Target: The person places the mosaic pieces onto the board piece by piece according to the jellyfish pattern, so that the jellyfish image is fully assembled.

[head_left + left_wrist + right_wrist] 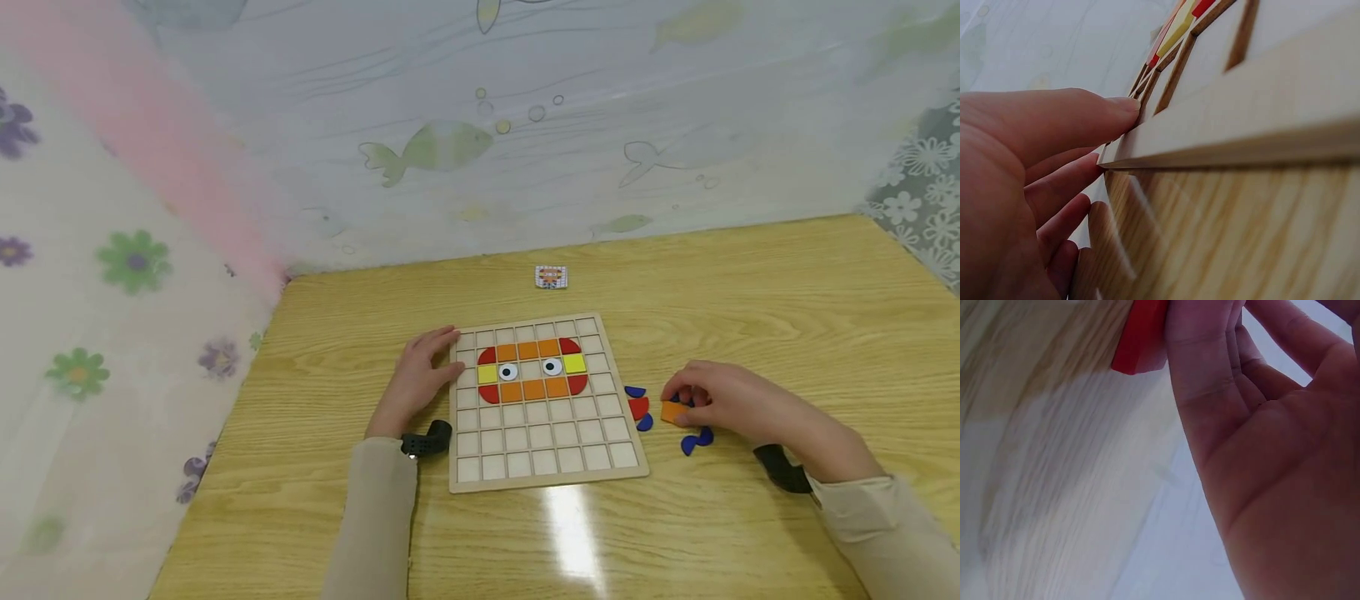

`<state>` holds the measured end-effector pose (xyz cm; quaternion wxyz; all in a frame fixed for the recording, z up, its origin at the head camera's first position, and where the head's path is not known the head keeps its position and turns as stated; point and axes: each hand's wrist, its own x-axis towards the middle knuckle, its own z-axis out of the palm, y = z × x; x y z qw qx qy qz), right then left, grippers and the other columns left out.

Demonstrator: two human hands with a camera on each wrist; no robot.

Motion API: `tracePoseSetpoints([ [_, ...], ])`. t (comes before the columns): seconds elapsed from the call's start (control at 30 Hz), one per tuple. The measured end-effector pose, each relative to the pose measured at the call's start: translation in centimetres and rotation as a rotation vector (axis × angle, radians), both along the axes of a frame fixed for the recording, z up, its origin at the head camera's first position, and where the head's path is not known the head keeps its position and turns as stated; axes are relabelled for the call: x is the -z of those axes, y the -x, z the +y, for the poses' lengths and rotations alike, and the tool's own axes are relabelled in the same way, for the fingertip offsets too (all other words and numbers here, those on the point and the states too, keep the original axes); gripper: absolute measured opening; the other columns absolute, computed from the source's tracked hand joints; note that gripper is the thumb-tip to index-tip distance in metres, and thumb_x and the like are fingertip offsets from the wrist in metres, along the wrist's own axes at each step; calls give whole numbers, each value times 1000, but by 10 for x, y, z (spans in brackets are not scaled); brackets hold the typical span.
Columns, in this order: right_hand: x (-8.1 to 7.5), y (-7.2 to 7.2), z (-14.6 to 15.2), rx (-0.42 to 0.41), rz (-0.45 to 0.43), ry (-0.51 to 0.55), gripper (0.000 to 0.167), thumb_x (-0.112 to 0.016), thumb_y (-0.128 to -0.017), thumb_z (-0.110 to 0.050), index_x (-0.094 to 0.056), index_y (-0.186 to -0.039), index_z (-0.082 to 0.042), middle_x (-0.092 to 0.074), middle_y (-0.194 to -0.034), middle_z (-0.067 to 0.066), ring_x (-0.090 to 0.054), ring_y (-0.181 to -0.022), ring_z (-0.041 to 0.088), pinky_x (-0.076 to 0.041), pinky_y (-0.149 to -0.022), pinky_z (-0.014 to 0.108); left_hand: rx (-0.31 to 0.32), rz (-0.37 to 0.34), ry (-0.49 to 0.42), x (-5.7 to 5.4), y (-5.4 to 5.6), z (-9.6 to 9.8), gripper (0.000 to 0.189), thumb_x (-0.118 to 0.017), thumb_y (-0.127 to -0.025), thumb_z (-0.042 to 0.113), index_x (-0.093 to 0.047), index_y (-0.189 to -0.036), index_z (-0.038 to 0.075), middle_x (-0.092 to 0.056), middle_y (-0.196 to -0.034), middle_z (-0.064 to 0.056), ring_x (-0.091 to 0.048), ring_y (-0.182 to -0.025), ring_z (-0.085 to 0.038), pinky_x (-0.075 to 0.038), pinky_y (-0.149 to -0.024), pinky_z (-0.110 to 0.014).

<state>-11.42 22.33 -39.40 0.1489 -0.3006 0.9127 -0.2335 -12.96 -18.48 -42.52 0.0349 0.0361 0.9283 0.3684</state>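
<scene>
A wooden grid board (551, 483) lies on the table with red, orange and yellow tiles and two eye pieces (508, 372) set in its upper cells. At the board's left edge, my left hand (420, 375) touches the rim. In the left wrist view its thumb (1110, 112) lies over the rim, with the other fingers loosely bent beside it. To the right of the board, my right hand (720, 400) pinches an orange square tile (672, 412) just above or on the table. A red piece (1138, 340) shows beside its fingers in the right wrist view.
Blue curved pieces (634, 391) and a red piece (639, 408) lie close to the board's right edge. More blue pieces (697, 442) lie near and partly under my right hand. Behind the board stands or lies a small picture card (551, 277). A patterned curtain borders the table's back.
</scene>
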Motion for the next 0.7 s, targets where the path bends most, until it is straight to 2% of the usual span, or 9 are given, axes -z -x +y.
tracePoseSetpoints([
  [0.27,-1,-1,-2,-10,14,-4,24,-69,-78,-23,-62,-99,-14,-46,-76,-9,-41,-63,3,-38,-56,21,3,5,3,0,0,1,50,-59,-85,30,-45,-132,22,-33,-139,10,-18,-131,-17,-19,-103,-44],
  [0.5,-1,0,-4,49,-88,29,21,-68,-78,-22,-56,-93,-15,-49,-72,-6,-44,-63,8,-39,-56,22,5,6,-5,1,1,0,50,-59,-85,30,-45,-133,22,-33,-139,10,-18,-131,-17,-19,-103,-44],
  [0.7,1,1,-5,48,-113,78,16,-64,-82,-28,-55,-89,-18,-51,-69,-7,-46,-61,7,-40,-55,22,12,14,-11,1,0,0,49,-59,-85,29,-45,-132,21,-33,-139,8,-18,-131,-18,-18,-103,-45],
])
